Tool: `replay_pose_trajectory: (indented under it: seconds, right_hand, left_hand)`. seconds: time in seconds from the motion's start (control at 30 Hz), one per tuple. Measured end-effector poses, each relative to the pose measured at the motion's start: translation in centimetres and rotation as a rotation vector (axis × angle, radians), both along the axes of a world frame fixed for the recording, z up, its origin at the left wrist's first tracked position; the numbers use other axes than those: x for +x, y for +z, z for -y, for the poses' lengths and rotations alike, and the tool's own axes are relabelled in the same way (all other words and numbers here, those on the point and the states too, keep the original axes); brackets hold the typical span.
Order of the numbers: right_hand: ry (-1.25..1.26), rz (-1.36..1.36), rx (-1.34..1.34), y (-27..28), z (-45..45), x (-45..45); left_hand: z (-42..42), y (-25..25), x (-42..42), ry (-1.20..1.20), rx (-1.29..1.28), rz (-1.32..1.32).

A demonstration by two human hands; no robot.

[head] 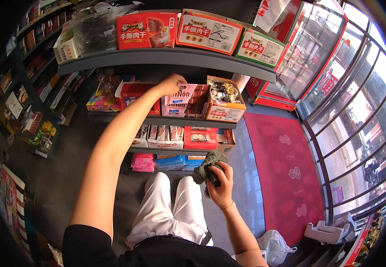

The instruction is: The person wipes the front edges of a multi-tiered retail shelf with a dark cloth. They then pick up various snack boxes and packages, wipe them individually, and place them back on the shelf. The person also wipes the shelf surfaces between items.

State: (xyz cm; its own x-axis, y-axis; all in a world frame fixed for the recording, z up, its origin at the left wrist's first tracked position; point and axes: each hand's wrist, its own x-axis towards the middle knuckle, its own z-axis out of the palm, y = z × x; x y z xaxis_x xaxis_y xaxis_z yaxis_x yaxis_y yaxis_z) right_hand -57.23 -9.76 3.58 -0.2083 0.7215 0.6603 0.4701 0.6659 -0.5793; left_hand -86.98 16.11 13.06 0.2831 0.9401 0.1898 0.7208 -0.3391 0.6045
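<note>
My left hand [173, 84] reaches to the middle shelf, its fingers closed on the upper edge of a pink packet [182, 94]. That packet tilts at the front of a pink-and-brown display box [198, 100] printed with chocolate squares. My fingertips are partly hidden. In my right hand [222, 184] is a bunched dark green cloth [209, 168], held above the floor to the right of my knees. Left of the pink box stands a red box [138, 95], partly behind my forearm. An orange-edged carton [225, 100] of wrapped snacks stands to its right.
The upper shelf board [166, 60] juts out above my left hand and bears several snack cartons [146, 31]. Lower shelves hold white boxes [165, 137] and blue packs [171, 163]. A red mat [279, 160], a glass-door cooler [308, 56] and a plastic bag [274, 247] are to the right.
</note>
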Motion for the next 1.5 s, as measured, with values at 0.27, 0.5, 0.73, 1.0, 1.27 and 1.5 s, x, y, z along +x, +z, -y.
replay_pose_trajectory:
  seconds: [0.27, 0.5, 0.73, 1.0, 1.27, 1.5]
  right_hand:
    - [0.0, -0.003, -0.02, -0.4, -0.3, 0.0]
    - [0.008, 0.005, -0.021, -0.4, -0.5, 0.1]
    - [0.027, 0.007, -0.089, -0.4, -0.3, -0.2]
    - [0.039, 0.009, -0.084, -0.5, -0.4, -0.5]
    - [0.054, 0.001, -0.079, -0.7, -0.4, -0.9]
    - [0.07, 0.008, -0.091, -1.0, -0.3, -1.1]
  left_hand:
    - [-1.4, 2.2, -0.5, 0.007, 0.03, 0.13]
    - [1.4, -2.0, -0.1, 0.075, 0.216, -0.411]
    - [3.1, -5.1, 1.9, 0.029, 0.502, -0.545]
    - [6.2, -9.9, 4.0, 0.009, 0.281, -0.352]
    - [7.2, -8.7, 5.5, 0.109, 0.047, -0.392]
    - [6.4, -9.8, 4.8, 0.117, 0.038, -0.312]
